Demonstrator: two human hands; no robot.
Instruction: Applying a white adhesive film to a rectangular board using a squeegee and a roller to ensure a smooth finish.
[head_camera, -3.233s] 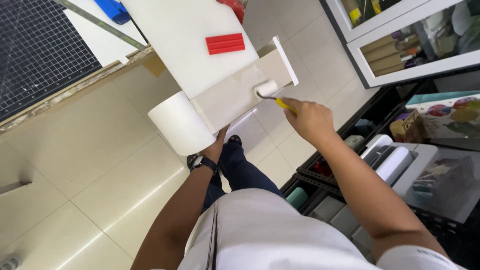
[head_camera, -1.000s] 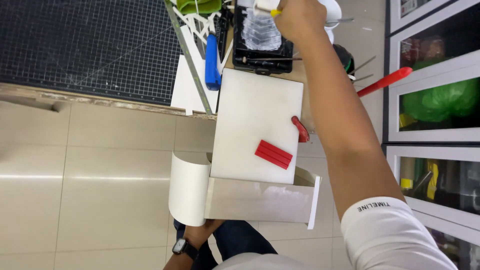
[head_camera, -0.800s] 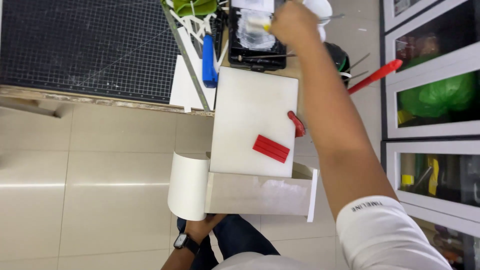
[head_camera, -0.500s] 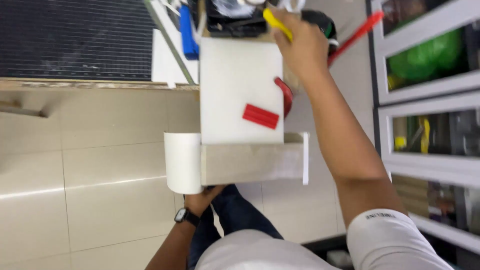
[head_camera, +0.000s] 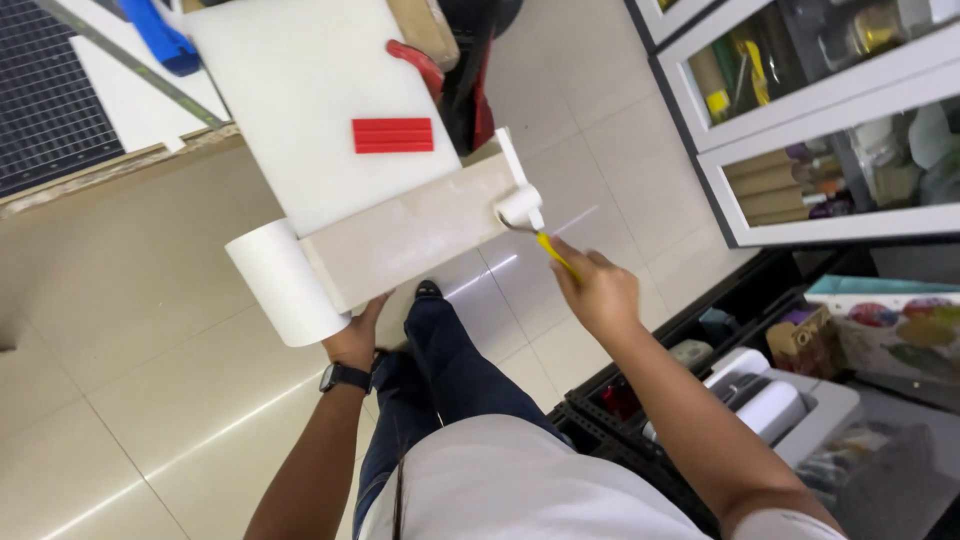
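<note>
**Ana:** Pale glossy floor tiles (head_camera: 140, 400) fill the lower left, and up top a white board (head_camera: 300, 90) juts out over them, its far end cut off by the frame edge. Can't make out what carries it.

**Ben:** Right hand (head_camera: 598, 292) is in play, fingers clenched round a yellow handle, and the small white roller (head_camera: 520, 207) at its tip is pressed against the right end of the beige strip (head_camera: 415, 232) running along the board's near edge.

**Ana:** And the left hand (head_camera: 356, 335), watch on the wrist, sits under that strip, just beside the white paper roll (head_camera: 285, 283). Its fingers are tucked up behind the strip, so whether they're grasping it or just propping it, I can't tell.

**Ben:** On the board, a red ribbed block (head_camera: 393, 135) lies flat, well apart from the roller. Behind it a red handle (head_camera: 418, 66) curves out, the rest hidden by the board. Blue tool (head_camera: 160, 40) top left, only partly in shot.

**Ana:** Containers now. Glass-fronted cabinet (head_camera: 790, 130) on the right: cardboard tubes and yellowish items behind the panes, but reflections blur most of it.

**Ben:** Down low, a black crate (head_camera: 610, 420) beside the forearm, something red and a pale round thing inside, too dark to name. Next to it a white roll (head_camera: 775, 405) lies in a grey tray, and a small brown box (head_camera: 815, 340) stands behind, contents not visible.

**Ana:** Dark grid mat (head_camera: 45, 110) at the far left, clipped by the frame.
</note>
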